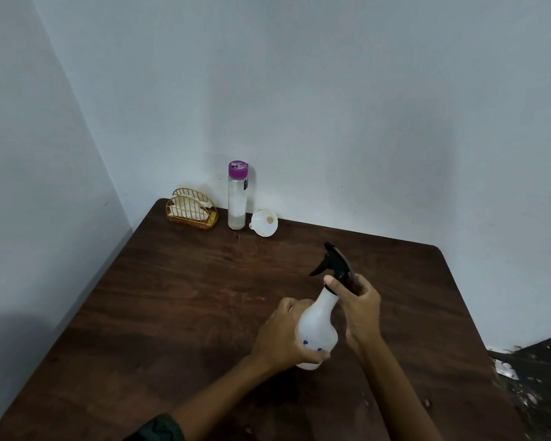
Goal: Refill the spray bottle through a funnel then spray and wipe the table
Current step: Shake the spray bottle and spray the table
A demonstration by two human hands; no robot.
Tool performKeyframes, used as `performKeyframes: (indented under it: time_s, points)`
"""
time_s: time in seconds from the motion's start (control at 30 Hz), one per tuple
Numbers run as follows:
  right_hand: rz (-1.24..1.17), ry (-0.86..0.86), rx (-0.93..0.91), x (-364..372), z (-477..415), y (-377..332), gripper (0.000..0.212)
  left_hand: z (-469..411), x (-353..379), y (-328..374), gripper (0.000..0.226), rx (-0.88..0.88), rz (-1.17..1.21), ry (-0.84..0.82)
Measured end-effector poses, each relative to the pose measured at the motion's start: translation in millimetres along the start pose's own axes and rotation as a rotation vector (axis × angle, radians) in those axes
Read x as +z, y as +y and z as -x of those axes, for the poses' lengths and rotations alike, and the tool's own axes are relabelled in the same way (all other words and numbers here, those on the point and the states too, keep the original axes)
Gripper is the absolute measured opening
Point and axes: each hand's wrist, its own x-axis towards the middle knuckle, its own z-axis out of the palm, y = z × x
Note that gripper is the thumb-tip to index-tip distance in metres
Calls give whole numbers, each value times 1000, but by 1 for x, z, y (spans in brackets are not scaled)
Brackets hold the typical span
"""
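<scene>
Fingers [286, 307] of the left hand [280, 335] wrap the tilted spray bottle [318, 323] over the tabletop [172, 297]; the right hand [361, 310] grips its black sprayer top. Funnel [264, 221] lies well beyond both.

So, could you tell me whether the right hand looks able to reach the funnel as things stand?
Probably not yet: the right hand grips the black head of the spray bottle, so it must let go first. Otherwise bare table lies between it and the funnel.

- Table [178, 297] beneath both hands: dark wood, grained, dull sheen.
- Spray bottle [317, 329]: translucent white plastic, black plastic trigger head [334, 262].
- Funnel [264, 222] beyond the hands: white plastic.
- Napkin holder [192, 210]: gold wire.
</scene>
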Motion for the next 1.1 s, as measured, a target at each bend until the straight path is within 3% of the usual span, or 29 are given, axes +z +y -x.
performKeyframes:
  time_s: [0.1, 0.23, 0.3, 0.4, 0.53, 0.7, 0.8, 1.1]
  points:
    - [-33, -69, -37, 0, 0, 0, 19, 1, 0, 1, 86, -10, 55, 0]
    - [-246, -370, 43, -10, -9, -7, 54, 3, -12, 3, 73, -14, 285, -105]
    - [-277, -566, 71, -17, -13, -14, 51, 4, -22, 4, 75, -24, 411, -234]
    - [-331, -687, 153, -21, -21, -20, 41, 2, -34, 3, 82, -21, 523, -387]
    - [-486, -699, 268, -13, -22, -20, 55, 0, -44, 4, 78, -22, 602, -450]
    - [-297, -546, 131, -2, -11, -22, 70, -2, -49, 5, 71, -35, 577, -374]
    - [-242, -487, 60, -3, -11, -21, 67, -1, -52, 5, 72, -34, 570, -384]
    - [-524, -699, 188, 0, -13, -33, 57, -2, -62, 8, 78, -53, 693, -472]
